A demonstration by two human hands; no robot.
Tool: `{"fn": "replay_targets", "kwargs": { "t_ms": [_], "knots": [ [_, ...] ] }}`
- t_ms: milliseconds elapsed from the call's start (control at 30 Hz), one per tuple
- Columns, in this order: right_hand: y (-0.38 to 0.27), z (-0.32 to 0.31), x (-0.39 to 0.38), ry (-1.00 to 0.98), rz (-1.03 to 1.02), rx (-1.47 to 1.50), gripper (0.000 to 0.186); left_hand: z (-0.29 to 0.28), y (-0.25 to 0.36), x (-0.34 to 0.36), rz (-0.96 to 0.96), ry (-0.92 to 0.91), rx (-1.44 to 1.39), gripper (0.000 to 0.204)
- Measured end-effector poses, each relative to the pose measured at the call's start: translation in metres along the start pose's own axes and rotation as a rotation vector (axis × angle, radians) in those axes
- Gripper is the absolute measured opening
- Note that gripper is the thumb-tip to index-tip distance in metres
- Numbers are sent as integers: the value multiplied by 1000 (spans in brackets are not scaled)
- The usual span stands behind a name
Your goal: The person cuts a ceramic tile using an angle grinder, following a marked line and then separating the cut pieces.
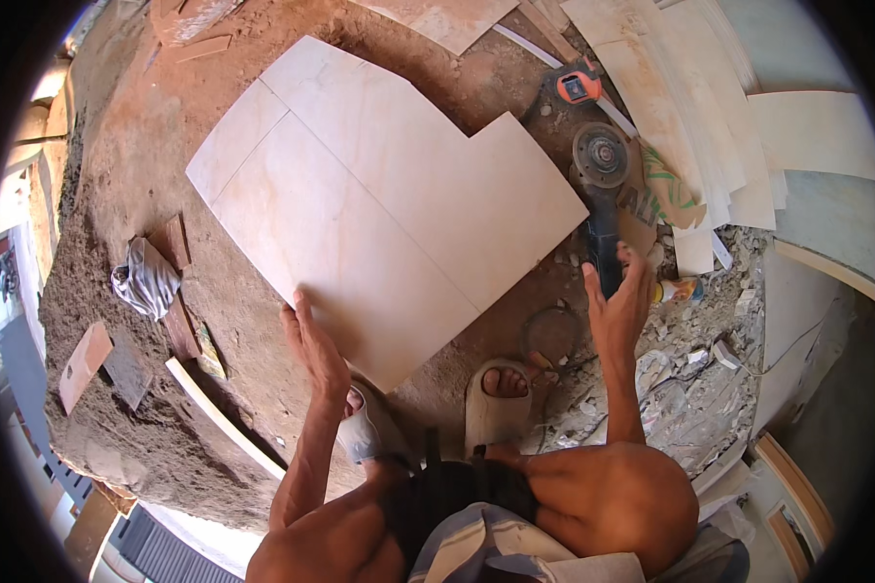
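Observation:
A large cream tile [379, 185] with a notch cut from its far right side lies in front of me. Thin dark lines cross its face. My left hand [316, 350] grips the tile's near left edge. To the right of the tile is an angle grinder [603, 228], its round disc pointing away from me. My right hand [618, 301] is at the grinder's near end, thumb and fingers apart on either side of the body. Beyond the disc sits an orange and black tape measure [577, 87].
Long cut tile strips [676, 107] are stacked at the far right. Broken rubble [690, 369] covers the ground on the right. On the left lie a grey cloth bundle [148, 279], tile scraps [86, 367] and a curved pale strip [224, 418]. My sandalled feet are close to the tile.

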State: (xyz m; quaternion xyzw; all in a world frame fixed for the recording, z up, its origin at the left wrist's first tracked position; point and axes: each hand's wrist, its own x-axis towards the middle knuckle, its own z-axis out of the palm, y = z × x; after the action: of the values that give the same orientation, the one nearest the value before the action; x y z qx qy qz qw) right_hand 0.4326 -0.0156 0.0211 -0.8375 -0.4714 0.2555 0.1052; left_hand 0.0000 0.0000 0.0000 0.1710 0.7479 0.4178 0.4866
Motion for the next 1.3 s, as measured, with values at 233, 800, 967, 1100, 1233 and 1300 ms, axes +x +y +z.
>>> {"fn": "replay_targets", "kwargs": {
  "t_ms": [233,800,967,1100,1233,1300],
  "knots": [
    [29,43,44,286,-207,-113,70,-42,28,-2,107,-191,295,85],
    [-105,-113,-76,-628,-308,1504,73,23,182,-129,414,-1048,782,96],
    [-159,-41,-85,-1252,-312,1728,72,90,126,-147,-35,-1191,-281,99],
    [-184,-25,-80,-1429,-269,1652,69,105,99,-137,-72,-932,-801,90],
    [-194,2,-74,-1575,-189,1653,67,91,94,-112,-18,-921,-867,93],
    [-199,17,-69,-1631,-147,1677,66,84,92,-99,-29,-893,-865,94]
  ]
}}
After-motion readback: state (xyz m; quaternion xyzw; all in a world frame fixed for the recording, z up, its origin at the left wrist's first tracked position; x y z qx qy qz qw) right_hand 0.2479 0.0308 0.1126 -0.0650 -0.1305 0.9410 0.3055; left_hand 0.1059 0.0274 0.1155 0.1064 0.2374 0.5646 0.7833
